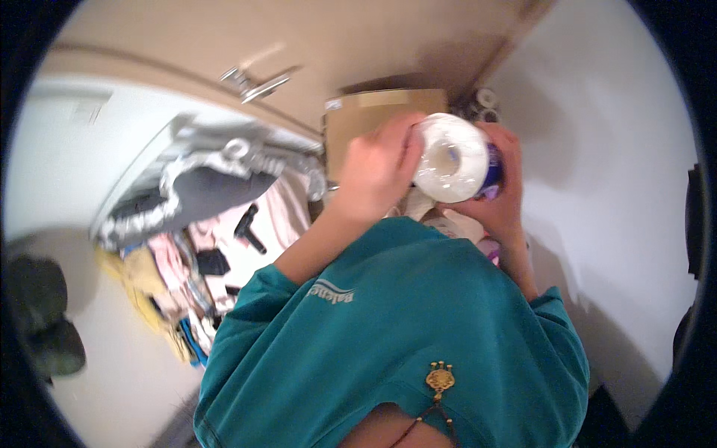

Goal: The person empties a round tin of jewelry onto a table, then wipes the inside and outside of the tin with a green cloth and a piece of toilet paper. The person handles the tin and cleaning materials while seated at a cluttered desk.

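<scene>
A white roll (452,159), seemingly toilet paper in clear plastic film with a purple-blue printed side, is held up in front of a cardboard box. My right hand (504,185) grips it from the right, around the printed side. On its left edge lies my left hand (381,162), blurred, with its fingers bent against the film; whether it grips the film or only touches it, I cannot tell. Below the roll, partly hidden by my hands and the teal shirt, are crumpled plastic bags (462,225).
The cardboard box (386,99) stands against a wooden door with a metal handle (257,87). To the left is a bed or mat with folded clothes (168,260), a black handheld device (250,228) and a grey item with white ruffled trim (210,196). A white wall (605,145) is at the right.
</scene>
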### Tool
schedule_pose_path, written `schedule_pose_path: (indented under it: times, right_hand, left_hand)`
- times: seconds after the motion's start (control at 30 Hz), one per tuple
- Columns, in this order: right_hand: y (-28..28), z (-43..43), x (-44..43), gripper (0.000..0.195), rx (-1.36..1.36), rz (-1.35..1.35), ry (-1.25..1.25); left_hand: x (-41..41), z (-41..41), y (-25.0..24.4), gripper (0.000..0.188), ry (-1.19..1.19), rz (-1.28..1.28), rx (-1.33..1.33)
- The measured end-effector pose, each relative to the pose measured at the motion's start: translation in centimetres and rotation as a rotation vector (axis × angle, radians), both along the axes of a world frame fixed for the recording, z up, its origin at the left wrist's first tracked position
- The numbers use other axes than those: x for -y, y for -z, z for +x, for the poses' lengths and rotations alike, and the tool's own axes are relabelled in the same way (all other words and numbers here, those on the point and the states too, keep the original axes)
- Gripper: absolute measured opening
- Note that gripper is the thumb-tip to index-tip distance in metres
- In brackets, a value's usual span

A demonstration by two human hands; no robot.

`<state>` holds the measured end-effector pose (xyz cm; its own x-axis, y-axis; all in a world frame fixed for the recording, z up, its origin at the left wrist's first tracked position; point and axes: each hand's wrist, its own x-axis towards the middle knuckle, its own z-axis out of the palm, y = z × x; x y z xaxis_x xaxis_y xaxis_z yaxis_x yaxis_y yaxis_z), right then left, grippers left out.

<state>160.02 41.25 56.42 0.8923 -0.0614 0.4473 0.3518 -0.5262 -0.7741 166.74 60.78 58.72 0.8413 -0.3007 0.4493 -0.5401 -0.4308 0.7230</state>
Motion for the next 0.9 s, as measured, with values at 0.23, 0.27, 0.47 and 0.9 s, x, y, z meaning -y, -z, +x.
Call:
schedule_pose_path:
  times: [0.23, 0.27, 0.47, 0.9]
  right_hand:
    - [3.4, -1.4, -3.0, 0.111, -0.312, 0.368, -0.257]
    - [3.9, -1.5, -2.6, 0.113, -0.360, 0.384, -0.317]
    - [13.4, -1.7, 3.2, 0.094, -0.499, 0.494, -0.622]
    - [3.5, -13.8, 3.5, 0.111, -0.617, 0.740, -0.068]
  left_hand:
    - [-7.4, -3.4, 0.4, 0.020, 0.112, 0.187, -0.138]
    - [-8.0, -4.0, 0.9, 0.019, 0.058, 0.132, -0.136]
    - [-9.9, -7.3, 3.1, 0.015, -0.057, -0.457, -0.404]
    - [0.8, -13.2, 0.7, 0.027, 0.209, -0.766, -1.004]
